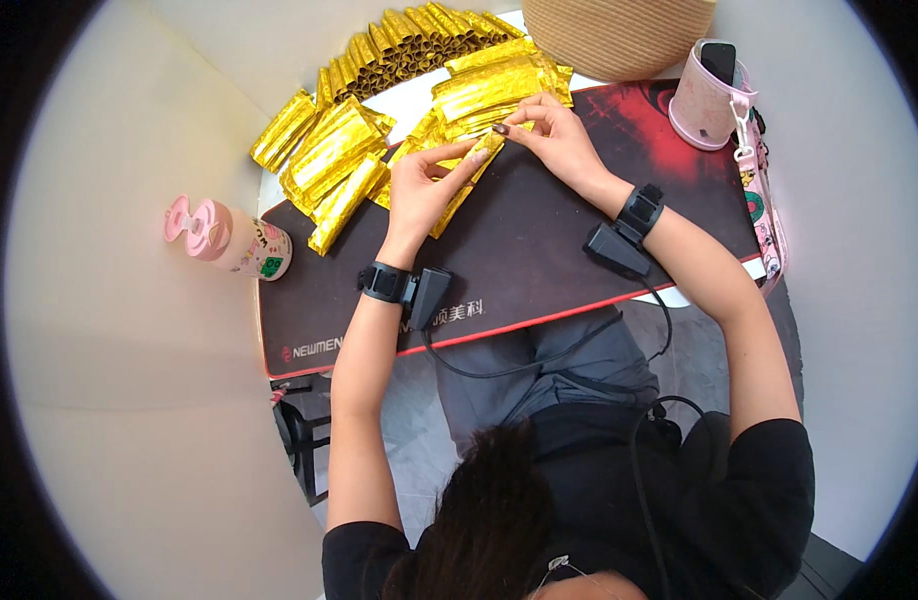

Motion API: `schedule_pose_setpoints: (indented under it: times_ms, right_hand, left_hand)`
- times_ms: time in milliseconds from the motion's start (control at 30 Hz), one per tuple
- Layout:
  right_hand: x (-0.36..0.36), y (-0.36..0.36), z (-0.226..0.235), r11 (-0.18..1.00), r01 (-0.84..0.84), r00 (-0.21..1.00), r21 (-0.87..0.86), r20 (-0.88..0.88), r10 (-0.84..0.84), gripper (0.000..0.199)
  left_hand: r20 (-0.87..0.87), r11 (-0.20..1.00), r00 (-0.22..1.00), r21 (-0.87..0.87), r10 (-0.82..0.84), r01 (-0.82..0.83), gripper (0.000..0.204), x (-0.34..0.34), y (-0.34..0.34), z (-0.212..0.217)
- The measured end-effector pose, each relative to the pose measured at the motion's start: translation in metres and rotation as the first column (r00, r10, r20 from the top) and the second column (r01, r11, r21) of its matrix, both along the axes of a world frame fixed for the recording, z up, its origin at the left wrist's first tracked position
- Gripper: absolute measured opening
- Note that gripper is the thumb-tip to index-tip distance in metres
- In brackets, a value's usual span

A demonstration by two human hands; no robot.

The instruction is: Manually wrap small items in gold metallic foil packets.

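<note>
Both my hands work at one narrow folded strip of gold foil paper (461, 193), held slanting above the dark desk mat (569, 250). My left hand (424, 190) pinches it between thumb and fingers near its upper part. At the strip's top end, the thumb and forefinger of my right hand (561, 148) close on the edge. Just beyond the hands lies a loose pile of flat gold foil sheets (494, 90). More folded gold sheets (334, 155) lie left of my left hand. Rolled gold foil tubes (399, 50) are stacked behind them, open ends toward me.
A woven basket (619, 35) stands at the back. At the back right is a pink cup holder (701, 105) with a dark phone-like object in it and a patterned strap. A pink-lidded bottle (234, 240) is at the left edge. Cables (539, 372) run from both wrist devices.
</note>
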State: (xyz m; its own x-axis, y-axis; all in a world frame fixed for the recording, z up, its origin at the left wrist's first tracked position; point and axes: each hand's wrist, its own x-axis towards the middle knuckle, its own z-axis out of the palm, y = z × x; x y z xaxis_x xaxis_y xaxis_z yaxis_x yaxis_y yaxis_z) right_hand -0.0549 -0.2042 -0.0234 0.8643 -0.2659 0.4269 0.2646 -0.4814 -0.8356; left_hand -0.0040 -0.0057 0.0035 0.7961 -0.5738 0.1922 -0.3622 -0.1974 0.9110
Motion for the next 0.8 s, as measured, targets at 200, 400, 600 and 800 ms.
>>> schedule_pose_setpoints:
  times_ms: [200,400,600,800]
  right_hand:
    - [0.0,0.0,-0.003,0.995,-0.051,0.999,0.088,0.006,0.051,0.018]
    - [-0.005,0.004,0.007,0.884,-0.251,0.964,0.394,0.015,0.267,0.013]
    - [0.0,-0.006,0.0,0.943,-0.2,0.975,0.267,-0.039,0.218,0.014]
    - [-0.005,-0.003,0.008,0.787,-0.19,0.982,0.587,0.131,0.14,0.015]
  left_hand:
    - [-0.027,1.0,0.999,0.007,0.02,-0.02,0.025,0.006,0.0,-0.007]
    - [-0.07,0.999,0.998,-0.046,0.0,-0.003,0.024,0.008,0.001,-0.01]
    - [0.067,0.95,0.996,0.3,0.064,-0.082,0.029,0.014,0.005,0.001]
    - [-0.158,0.915,0.981,-0.367,0.113,-0.165,0.067,0.014,0.006,-0.006]
